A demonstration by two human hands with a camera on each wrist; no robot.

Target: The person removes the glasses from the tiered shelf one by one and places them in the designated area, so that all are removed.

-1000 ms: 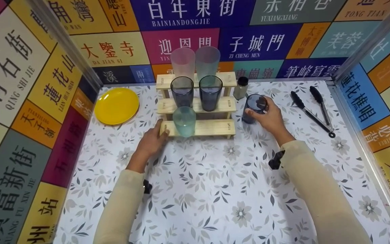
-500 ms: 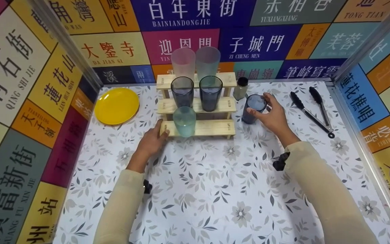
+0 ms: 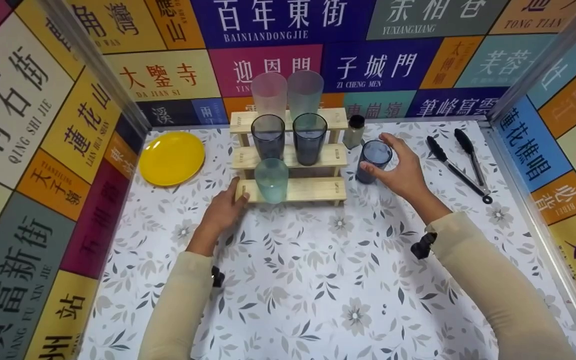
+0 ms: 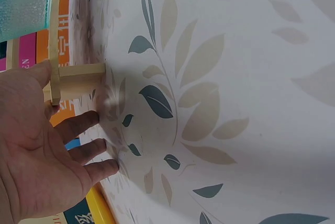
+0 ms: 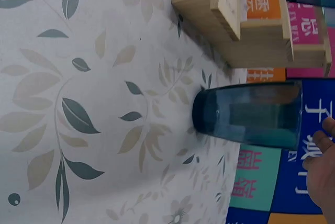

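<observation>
Beige sleeves (image 3: pixel 174 300) are closest, cut off at the bottom, over a worktop (image 3: pixel 288 310) covered in leafy floral print. The left hand (image 3: pixel 224 209) has its grip pinched on the left corner of a stepped wooden stand (image 3: pixel 313 189), pale and smooth, with a bumpy-textured green tumbler (image 3: pixel 271 181) on the lowest tier. The right hand (image 3: pixel 405 167) has a wide grip by the rim of a tapered, see-through blue tumbler (image 3: pixel 374 160), which stands upright just right of the stand; honestly can't tell if the thumb touches, and the right wrist view crops most of that hand. Black-and-metal tongs (image 3: pixel 455 167) lie off right, a glossy round yellow plate (image 3: pixel 172 158) off left. Further back, smoky tumblers (image 3: pixel 268 137) partly hide two frosted ones (image 3: pixel 269 92). The dark-capped bottle (image 3: pixel 354 132) has contents too blurry to make out. Lettered panels (image 3: pixel 263 22) behind run out of frame.
</observation>
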